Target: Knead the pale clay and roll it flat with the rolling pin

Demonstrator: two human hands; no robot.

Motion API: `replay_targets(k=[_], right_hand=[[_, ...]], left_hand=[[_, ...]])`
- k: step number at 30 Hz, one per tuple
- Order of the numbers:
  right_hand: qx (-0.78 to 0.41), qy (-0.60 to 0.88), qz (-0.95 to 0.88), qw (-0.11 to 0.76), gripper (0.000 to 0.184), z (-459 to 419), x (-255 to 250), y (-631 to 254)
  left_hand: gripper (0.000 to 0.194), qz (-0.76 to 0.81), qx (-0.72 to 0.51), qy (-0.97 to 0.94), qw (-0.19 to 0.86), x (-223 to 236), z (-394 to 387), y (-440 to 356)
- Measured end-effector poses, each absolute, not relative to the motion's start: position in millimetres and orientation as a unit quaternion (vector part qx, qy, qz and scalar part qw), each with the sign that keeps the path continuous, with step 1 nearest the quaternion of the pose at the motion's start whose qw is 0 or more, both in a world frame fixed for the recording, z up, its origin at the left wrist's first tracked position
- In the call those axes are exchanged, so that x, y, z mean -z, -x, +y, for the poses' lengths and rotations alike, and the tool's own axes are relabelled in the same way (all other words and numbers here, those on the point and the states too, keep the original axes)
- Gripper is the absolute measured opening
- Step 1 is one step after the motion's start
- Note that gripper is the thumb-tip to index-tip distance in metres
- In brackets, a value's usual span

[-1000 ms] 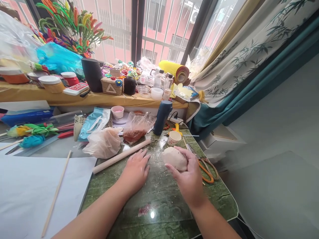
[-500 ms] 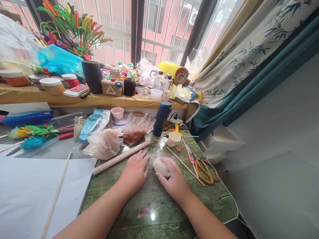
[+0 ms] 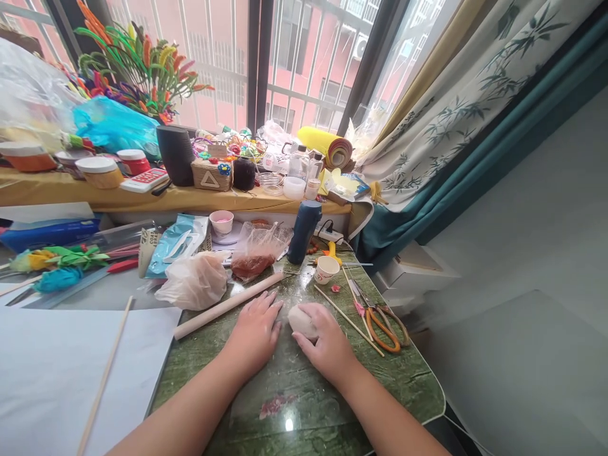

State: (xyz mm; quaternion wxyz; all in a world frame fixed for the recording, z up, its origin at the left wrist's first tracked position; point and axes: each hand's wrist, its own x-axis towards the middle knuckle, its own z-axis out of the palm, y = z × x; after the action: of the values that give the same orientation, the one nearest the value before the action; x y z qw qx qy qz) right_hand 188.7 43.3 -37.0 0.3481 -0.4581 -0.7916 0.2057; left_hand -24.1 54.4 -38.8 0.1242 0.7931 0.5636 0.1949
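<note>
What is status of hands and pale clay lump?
Right hand cupped on pale clay lump; left hand flat, empty. Beige wooden rolling pin beyond left fingers.

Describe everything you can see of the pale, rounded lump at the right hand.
The off-white, rounded lump looks like clay or dough, its exposed side fairly smooth and matt. It sits on the green, marbled tabletop. The bare right hand cups it, fingers over its top and right side, thumb by its near edge. The bare left hand lies apart, to its left. Its underside is hidden.
</note>
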Motion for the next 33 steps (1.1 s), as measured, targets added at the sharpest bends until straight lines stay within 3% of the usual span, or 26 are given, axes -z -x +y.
replay_targets(k=[5,10,17,21,24,26,29,31,33], right_hand=[[-0.267,0.527,-0.701,0.399,0.090,37,47,-194],[-0.339,0.543,-0.646,0.416,0.066,32,45,-197],[-0.461,0.494,-0.484,0.556,0.058,41,16,-187],[-0.641,0.507,-0.264,0.512,0.042,50,12,-178],[-0.731,0.485,-0.132,0.462,0.036,54,4,-180],[-0.712,0.479,-0.157,0.488,0.037,55,-10,-186],[-0.555,0.516,-0.353,0.550,0.042,53,-34,-194],[-0.402,0.533,-0.541,0.511,0.040,50,-42,-194],[-0.277,0.528,-0.693,0.406,0.035,48,-38,-188]], left_hand=[[0.047,0.554,-0.276,-0.767,0.168,35,51,20],[0.041,0.490,-0.318,-0.758,0.291,24,47,19],[0.033,0.427,-0.388,-0.694,0.431,11,44,23],[0.036,0.470,-0.430,-0.591,0.495,12,45,24],[0.037,0.515,-0.472,-0.531,0.480,15,50,23],[0.039,0.524,-0.486,-0.514,0.474,18,54,21],[0.040,0.522,-0.496,-0.500,0.480,22,57,20],[0.040,0.519,-0.491,-0.505,0.484,24,58,19],[0.038,0.517,-0.485,-0.512,0.484,24,58,19]])
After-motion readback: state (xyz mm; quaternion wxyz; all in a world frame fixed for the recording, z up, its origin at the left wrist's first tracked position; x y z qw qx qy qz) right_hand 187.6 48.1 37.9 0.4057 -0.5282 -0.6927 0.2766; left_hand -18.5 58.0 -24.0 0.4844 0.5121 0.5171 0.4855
